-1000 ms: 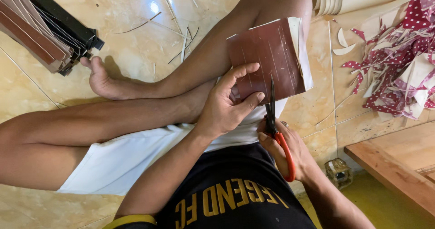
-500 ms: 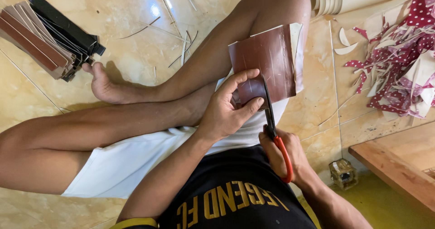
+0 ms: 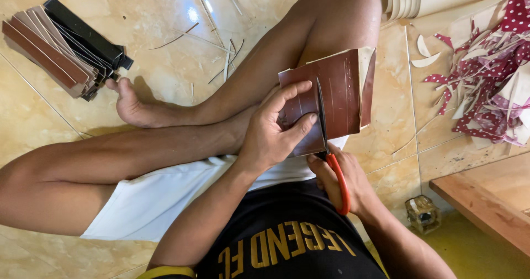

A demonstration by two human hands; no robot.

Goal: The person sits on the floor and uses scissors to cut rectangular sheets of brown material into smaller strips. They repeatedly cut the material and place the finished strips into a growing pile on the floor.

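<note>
Brown sheet (image 3: 339, 91) looks thin, light, bendy; left hand (image 3: 273, 132) pinches its near edge, right hand (image 3: 342, 179) closed around orange-handled scissors (image 3: 331, 157).

The sheet (image 3: 337, 94) sits above the person's lap, and everything is placed from it. The left hand (image 3: 273, 132) lies on its left part; the scissors (image 3: 326, 141) run up its middle, with the right hand (image 3: 342, 182) just below. A stack of strips (image 3: 61, 47) lies on the floor (image 3: 165, 14) far left of it; a heap of scraps (image 3: 486, 91) lies right of it.
</note>
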